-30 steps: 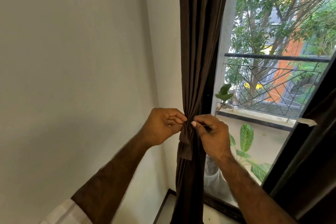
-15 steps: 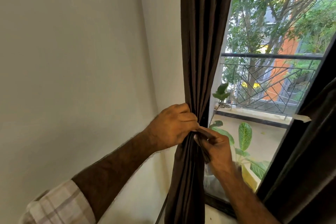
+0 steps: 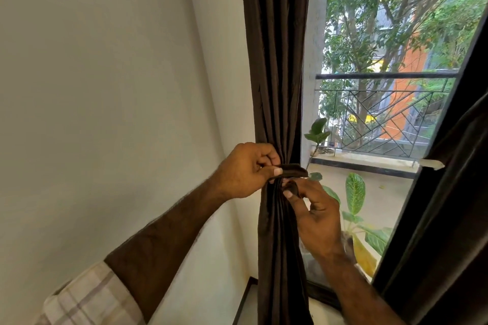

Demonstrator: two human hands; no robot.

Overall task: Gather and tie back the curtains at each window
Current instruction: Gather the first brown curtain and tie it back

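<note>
A dark brown curtain (image 3: 277, 60) hangs gathered into a narrow bundle at the left edge of the window. A matching brown tie-back strip (image 3: 294, 169) wraps around it at waist height. My left hand (image 3: 244, 170) pinches one end of the strip against the bundle from the left. My right hand (image 3: 315, 212) pinches the other end just below and to the right, in front of the glass. How the strip runs behind the curtain is hidden.
A white wall (image 3: 105, 87) fills the left. The window glass (image 3: 383, 113) shows a balcony railing, trees and potted plants. A second dark curtain (image 3: 454, 219) hangs at the right edge beside the black window frame.
Both hands have shifted on the bundle. The left hand went from wrapping the curtain to pinching the strip's end, and the strip now stands out to the right.
</note>
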